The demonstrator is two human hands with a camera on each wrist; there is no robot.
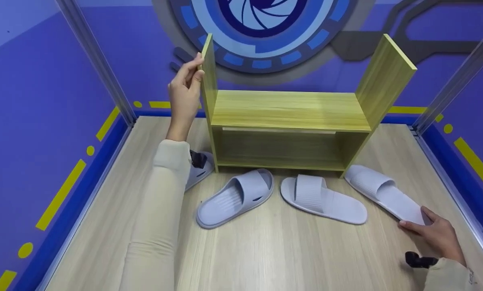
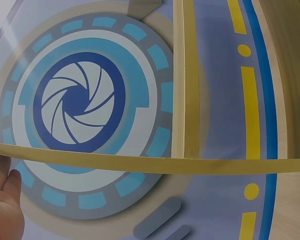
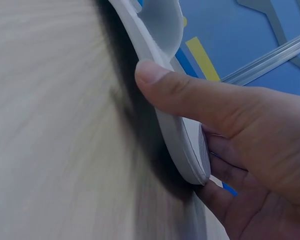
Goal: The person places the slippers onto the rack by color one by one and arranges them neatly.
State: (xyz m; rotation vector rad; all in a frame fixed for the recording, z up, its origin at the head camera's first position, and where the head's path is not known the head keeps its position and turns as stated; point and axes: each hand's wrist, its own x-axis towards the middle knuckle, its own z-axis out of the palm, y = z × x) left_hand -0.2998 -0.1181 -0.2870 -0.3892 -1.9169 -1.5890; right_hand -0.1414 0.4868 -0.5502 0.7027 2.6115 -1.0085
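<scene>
A small wooden shelf (image 1: 290, 109) with two upright side panels stands against the back wall. My left hand (image 1: 185, 91) pinches the front edge of its left panel near the top; the left wrist view shows the fingertips (image 2: 12, 185) at that edge. At the far right, my right hand (image 1: 439, 234) grips the heel end of a light grey slipper (image 1: 381, 188). In the right wrist view my thumb lies along one side of this slipper (image 3: 177, 132), the other fingers on the opposite side. A dark shadow shows beside its sole.
Two more grey slippers, one left of centre (image 1: 235, 198) and one right of centre (image 1: 326, 200), lie before the shelf. Another slipper (image 1: 201, 173) is partly hidden behind my left sleeve. Blue printed walls (image 1: 43, 101) and metal posts (image 1: 100, 56) enclose the wood-grain surface (image 1: 265, 254).
</scene>
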